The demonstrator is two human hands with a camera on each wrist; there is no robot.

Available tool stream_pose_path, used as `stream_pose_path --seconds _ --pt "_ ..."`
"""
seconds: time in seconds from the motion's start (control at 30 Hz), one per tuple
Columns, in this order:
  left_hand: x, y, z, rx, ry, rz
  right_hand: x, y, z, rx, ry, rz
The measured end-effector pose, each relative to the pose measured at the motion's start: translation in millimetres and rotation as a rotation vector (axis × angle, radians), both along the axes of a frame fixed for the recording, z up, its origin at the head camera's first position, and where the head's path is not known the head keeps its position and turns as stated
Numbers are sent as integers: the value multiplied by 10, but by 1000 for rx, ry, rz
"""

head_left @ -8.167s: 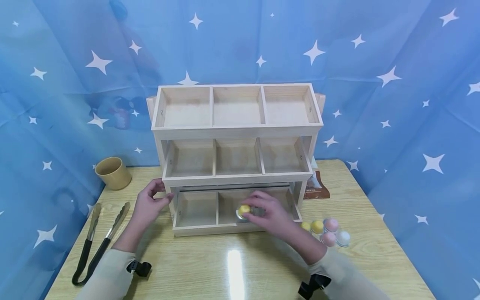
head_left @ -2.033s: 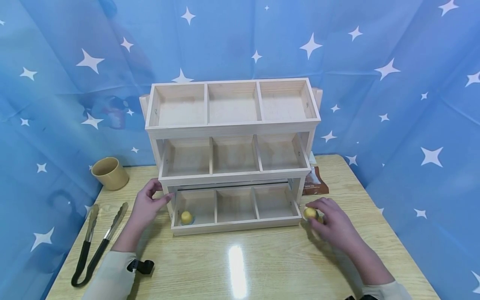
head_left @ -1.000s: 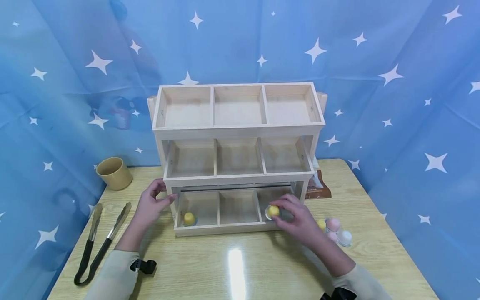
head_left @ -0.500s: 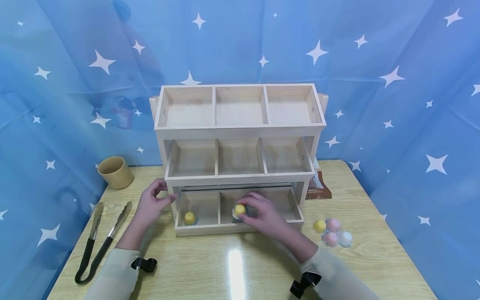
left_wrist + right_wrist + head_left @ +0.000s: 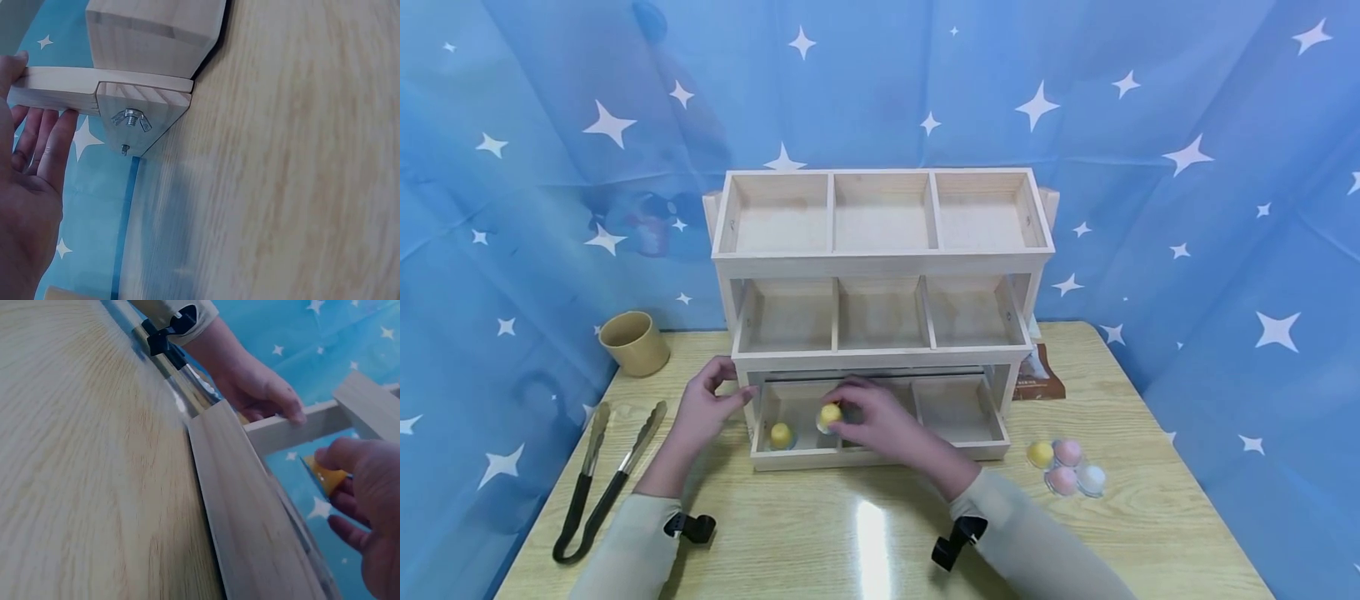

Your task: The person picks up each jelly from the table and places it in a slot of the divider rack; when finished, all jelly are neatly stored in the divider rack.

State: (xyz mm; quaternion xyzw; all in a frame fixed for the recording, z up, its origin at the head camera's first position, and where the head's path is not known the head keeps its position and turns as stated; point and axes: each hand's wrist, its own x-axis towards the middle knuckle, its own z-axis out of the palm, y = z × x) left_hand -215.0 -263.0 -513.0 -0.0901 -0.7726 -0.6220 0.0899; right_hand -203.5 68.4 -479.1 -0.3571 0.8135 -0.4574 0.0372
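Observation:
My right hand (image 5: 883, 423) pinches a small yellow ball with a clear base (image 5: 830, 417) over the bottom tray of a three-tier wooden rack (image 5: 880, 361), by the divider between the left and middle compartments. The right wrist view shows thumb and fingers on the yellow piece (image 5: 328, 476). Another yellow ball (image 5: 781, 436) sits in the bottom left compartment. My left hand (image 5: 702, 410) holds the rack's left upright; in the left wrist view the thumb is on one side of this wooden upright (image 5: 59, 84) and the fingers on the other.
Right of the rack stand a yellow ball (image 5: 1040, 454), two pink balls (image 5: 1067, 452) and a white one (image 5: 1091, 479). A brown packet (image 5: 1037, 379) lies behind them. Black-handled tongs (image 5: 597, 512) and a tan cup (image 5: 634, 343) are at the left. A starry blue curtain hangs behind.
One yellow ball was set in the bottom left compartment. My right hand then took another from the group at the right and carried it leftward over the bottom tray. My left hand stayed put.

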Motion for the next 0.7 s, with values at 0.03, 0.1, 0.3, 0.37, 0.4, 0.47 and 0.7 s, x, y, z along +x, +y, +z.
stream_pose_path --seconds 0.03,0.1,0.3,0.37,0.4,0.47,0.7 --pt "1 2 -1 1 2 1 -8 -30 5 19 -30 1" --pt "2 2 -3 0 3 3 -24 -90 1 51 -77 11" --pt "1 1 -5 -6 5 7 -98 -243 -36 124 -85 44" --pt "-3 2 -9 -8 6 7 -122 -274 -64 137 -61 54" --pt "-5 3 -10 -9 5 7 -134 -287 -81 141 -50 58" --pt "-6 6 -10 -13 2 7 -150 -312 -106 150 -41 66" --pt "-8 7 -14 -21 -6 14 -178 -389 -161 195 58 82"
